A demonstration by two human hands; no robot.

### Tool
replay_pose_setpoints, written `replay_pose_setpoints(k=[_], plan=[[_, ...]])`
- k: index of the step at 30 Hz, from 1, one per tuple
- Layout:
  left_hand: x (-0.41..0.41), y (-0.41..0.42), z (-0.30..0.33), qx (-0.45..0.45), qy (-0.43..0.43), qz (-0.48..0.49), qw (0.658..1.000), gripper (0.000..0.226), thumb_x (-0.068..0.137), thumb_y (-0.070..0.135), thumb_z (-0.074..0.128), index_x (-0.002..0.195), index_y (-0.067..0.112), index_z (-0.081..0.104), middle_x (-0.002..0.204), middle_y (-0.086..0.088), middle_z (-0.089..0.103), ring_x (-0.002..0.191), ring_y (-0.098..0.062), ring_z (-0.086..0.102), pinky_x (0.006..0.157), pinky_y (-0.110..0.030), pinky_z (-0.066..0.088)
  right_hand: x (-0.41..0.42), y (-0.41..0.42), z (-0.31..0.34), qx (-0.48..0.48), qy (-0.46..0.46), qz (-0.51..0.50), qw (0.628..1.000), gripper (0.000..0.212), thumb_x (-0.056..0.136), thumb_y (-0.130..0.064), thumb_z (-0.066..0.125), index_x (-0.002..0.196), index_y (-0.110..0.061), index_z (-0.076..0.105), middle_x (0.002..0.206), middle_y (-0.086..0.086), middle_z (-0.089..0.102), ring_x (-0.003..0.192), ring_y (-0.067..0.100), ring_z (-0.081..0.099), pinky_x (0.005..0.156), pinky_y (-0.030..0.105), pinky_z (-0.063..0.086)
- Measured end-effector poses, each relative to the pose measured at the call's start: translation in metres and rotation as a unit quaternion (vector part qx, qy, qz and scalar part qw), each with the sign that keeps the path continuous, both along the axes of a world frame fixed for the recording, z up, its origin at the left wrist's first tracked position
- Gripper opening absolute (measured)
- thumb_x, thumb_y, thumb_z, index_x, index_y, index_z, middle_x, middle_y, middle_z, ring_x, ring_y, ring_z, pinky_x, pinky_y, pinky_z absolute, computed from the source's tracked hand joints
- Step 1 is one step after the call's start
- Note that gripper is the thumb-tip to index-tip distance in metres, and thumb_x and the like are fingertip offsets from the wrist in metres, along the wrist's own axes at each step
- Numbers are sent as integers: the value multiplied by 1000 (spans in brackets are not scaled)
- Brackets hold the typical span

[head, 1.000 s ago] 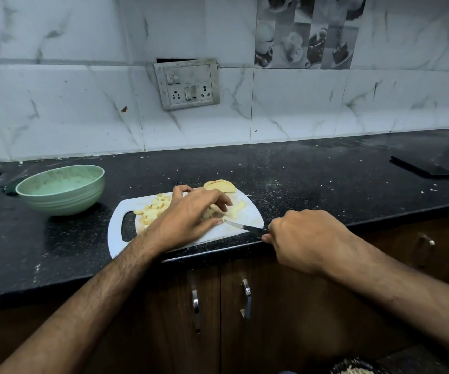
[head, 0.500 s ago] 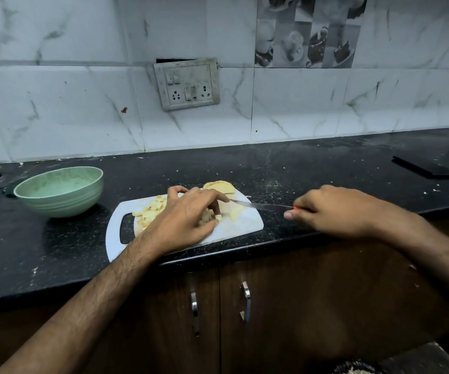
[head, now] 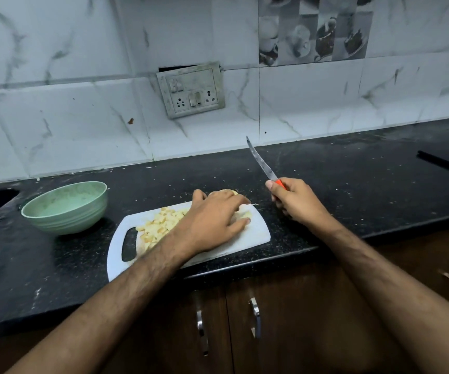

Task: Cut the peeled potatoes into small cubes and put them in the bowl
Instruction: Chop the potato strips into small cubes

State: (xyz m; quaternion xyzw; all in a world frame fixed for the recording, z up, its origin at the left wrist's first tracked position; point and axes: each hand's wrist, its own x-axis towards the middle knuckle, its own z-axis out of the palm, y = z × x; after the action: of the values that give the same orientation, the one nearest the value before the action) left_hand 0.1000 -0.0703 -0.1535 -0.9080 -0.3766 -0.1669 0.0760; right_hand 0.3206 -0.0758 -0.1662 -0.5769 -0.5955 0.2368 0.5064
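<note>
Cupboard doors of dark wood with metal handles stand nearest, under the front edge of the desk, a black speckled slab. On that edge lies a white cutting board with a slot handle at its left end. A heap of potato cubes sits on the board's left half, beside the slot. The left hand lies over the board's right half, palm down, fingers spread and reaching across pale uncut potato; how much is left under it I cannot tell. The right hand hovers just right of the board, its grip closed round the orange handle of a knife, blade lifted and pointing up and away, clear of the food.

By my reading the cutting is in a pause: the left hand is gathering or steadying the potato. Next, the blade should come down over the board, fingertips tucked back from the edge, and later the heap must be carried left into the bowl.

The green bowl stands left of the board, a little apart; it seems to hold no cubes yet. Pale crumbs dot the desk, and a flat dark object lies far right. Behind rise marbled white wall tiles, a grubby switch and socket plate, and a picture tile of cups.
</note>
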Motion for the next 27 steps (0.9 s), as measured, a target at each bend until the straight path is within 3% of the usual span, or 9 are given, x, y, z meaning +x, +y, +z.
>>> replay_pose_setpoints(k=[3,6,12,16,22,24,27], plan=[[25,-2,-6,72,91,70,991,38,101,48,37,129,26,49,124,3,56,116,-21,54,97,-48,29,2,1,-4,6,-38,9,999,39,96,-44,57,64,-21,59,52,-7,55,49,11,49,55,31,42],[36,-6,-8,125,112,94,981,28,105,41,33,115,20,48,115,-1,61,104,-27,60,96,-48,26,4,1,-6,14,-64,21,998,39,95,-46,57,63,-23,59,51,-8,55,50,10,50,59,33,43],[40,-8,-3,104,151,86,979,20,109,34,30,113,17,38,106,-3,64,89,-30,65,97,-47,30,2,-1,-5,18,-95,22,995,40,96,-47,55,67,-20,59,54,-8,57,51,9,52,61,33,45],[43,-6,-6,97,158,88,979,17,109,27,32,117,14,38,112,-6,61,93,-31,65,96,-48,36,2,-3,-4,19,-103,22,994,40,96,-46,55,68,-18,59,55,-8,57,52,9,52,61,33,45],[37,-5,-1,150,178,86,969,11,106,10,40,116,13,40,110,-7,56,86,-30,63,75,-41,30,1,-3,-4,21,-111,21,993,41,96,-47,55,70,-17,60,59,-4,60,55,11,54,61,35,45],[22,-2,6,135,151,88,975,13,107,17,40,119,12,42,115,-7,56,94,-31,63,76,-40,31,1,-4,-4,20,-114,23,993,40,96,-48,55,70,-18,61,62,0,63,57,13,57,63,37,47],[-11,8,16,56,27,67,996,18,103,30,50,112,14,54,108,-3,59,97,-28,62,85,-42,47,1,-4,-4,15,-116,21,993,40,96,-48,54,70,-19,61,65,2,65,59,14,58,64,39,49]])
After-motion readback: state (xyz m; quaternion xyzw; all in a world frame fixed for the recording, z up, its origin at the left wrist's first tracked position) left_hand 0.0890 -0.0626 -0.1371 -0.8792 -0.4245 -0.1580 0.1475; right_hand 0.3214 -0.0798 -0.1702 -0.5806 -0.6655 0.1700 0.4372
